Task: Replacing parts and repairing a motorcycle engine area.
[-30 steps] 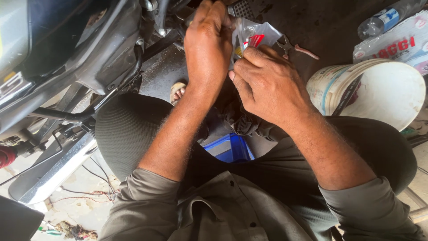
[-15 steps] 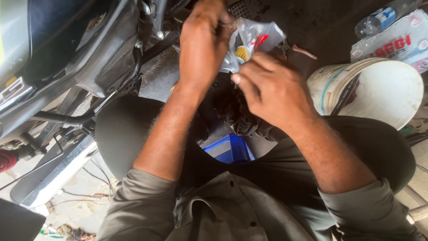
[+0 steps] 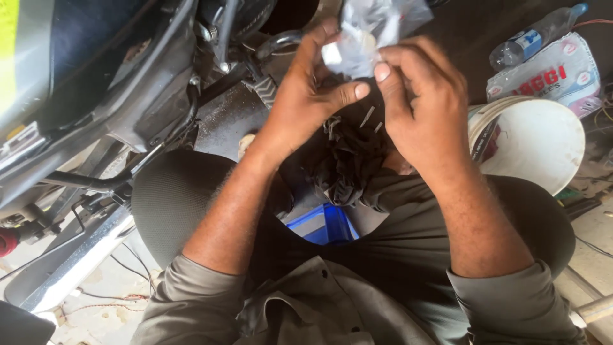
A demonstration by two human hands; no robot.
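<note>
Small clear plastic packet, crinkled and glossy, with pale bits inside too blurred to make out. Held up between both hands near the top of the view. Left hand closed on the packet's lower left edge, fingers curled up its side, thumb stretched across toward the right hand. Right hand pinching the packet's lower right part between forefinger and thumb, remaining fingers folded down. Thumb tips close together, just apart, directly beneath the packet.

Just below the hands, a bunched black rag lying on the lap. A few thin pale slivers between thumbs and rag; whether resting on the rag or in the air, cannot tell. Further below the hands, between the knees, a blue plastic container, mostly hidden by the dark trousers.

Left of the left hand, a motorcycle, with dark bodywork, frame tubes and a ribbed footpeg close to the wrist. Right of the right hand, a white bucket, its near rim cut off by the forearm. Beyond the bucket, a white printed bag and a clear plastic bottle lying on the floor.
</note>
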